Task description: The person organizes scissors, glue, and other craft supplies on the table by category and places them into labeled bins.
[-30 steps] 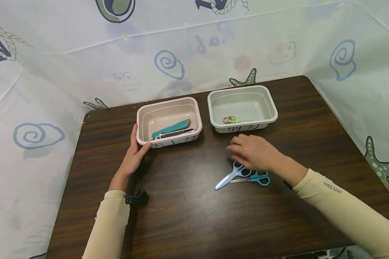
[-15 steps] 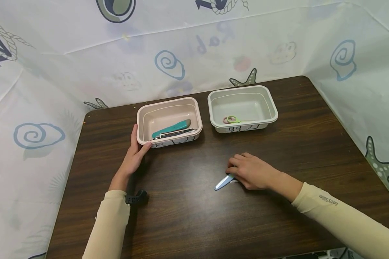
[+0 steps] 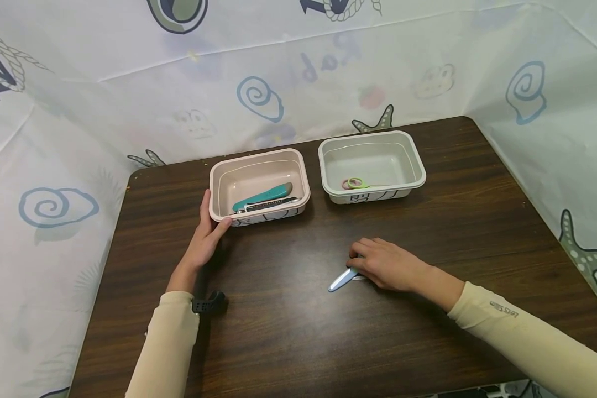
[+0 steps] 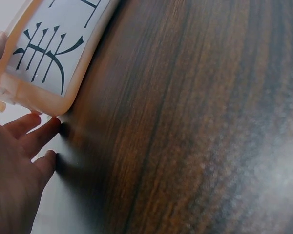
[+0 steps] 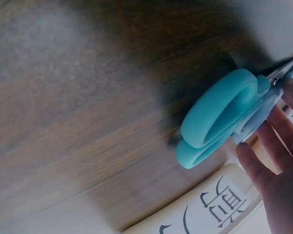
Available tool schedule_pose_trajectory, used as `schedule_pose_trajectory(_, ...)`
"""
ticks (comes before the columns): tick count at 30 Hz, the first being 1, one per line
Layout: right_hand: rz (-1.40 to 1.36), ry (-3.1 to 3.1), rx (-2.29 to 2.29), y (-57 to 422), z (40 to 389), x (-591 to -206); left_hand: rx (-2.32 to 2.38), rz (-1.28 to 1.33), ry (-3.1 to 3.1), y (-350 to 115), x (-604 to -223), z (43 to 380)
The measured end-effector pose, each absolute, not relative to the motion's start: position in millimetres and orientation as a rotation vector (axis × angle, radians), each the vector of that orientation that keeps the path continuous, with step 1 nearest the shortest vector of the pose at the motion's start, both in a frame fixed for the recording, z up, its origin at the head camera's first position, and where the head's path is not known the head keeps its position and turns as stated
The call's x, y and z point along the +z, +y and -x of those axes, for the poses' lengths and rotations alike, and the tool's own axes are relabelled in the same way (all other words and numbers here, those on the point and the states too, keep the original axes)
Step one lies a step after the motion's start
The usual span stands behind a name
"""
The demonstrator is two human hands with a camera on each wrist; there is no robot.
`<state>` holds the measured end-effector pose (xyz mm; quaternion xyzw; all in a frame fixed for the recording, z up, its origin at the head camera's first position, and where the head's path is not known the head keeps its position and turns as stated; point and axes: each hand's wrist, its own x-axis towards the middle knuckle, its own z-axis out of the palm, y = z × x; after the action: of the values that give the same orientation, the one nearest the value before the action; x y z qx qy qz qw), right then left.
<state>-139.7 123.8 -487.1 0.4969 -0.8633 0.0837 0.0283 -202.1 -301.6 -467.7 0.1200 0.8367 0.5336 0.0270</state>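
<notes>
My left hand (image 3: 201,243) holds the near-left corner of a pink plastic box (image 3: 254,171), thumb at the front and fingers along the side. Inside the box lie a teal-handled tool (image 3: 262,198) and a black-and-white utility knife (image 3: 271,205). Over the table, my right hand (image 3: 385,264) pinches light blue scissors (image 3: 343,280), whose blade end sticks out to the left. Teal scissors (image 5: 217,102) lie against them in the right wrist view, beyond the fingers. In the head view, the right hand hides both pairs' handles.
A pale grey box (image 3: 378,160) stands right of the pink one, holding scissors with green and pink loops (image 3: 356,183). The dark wooden table (image 3: 278,320) meets a printed white cloth (image 3: 318,83) at the back and sides.
My right hand has come down toward me from above the scissors and taken hold of the light blue pair. Over the last half second it barely moves. The left hand stays on the pink box.
</notes>
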Motion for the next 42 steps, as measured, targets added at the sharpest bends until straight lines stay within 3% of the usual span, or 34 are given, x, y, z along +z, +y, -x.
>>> schedule_pose_trajectory(30,-1.554,-2.658,0.263,122,138,-489,1.68,-0.389,2.589,-301,-468,201)
schedule_pose_trajectory(42,-1.546,-2.567,0.164,119,138,-472,1.683,-0.402,2.591,-302,-470,202)
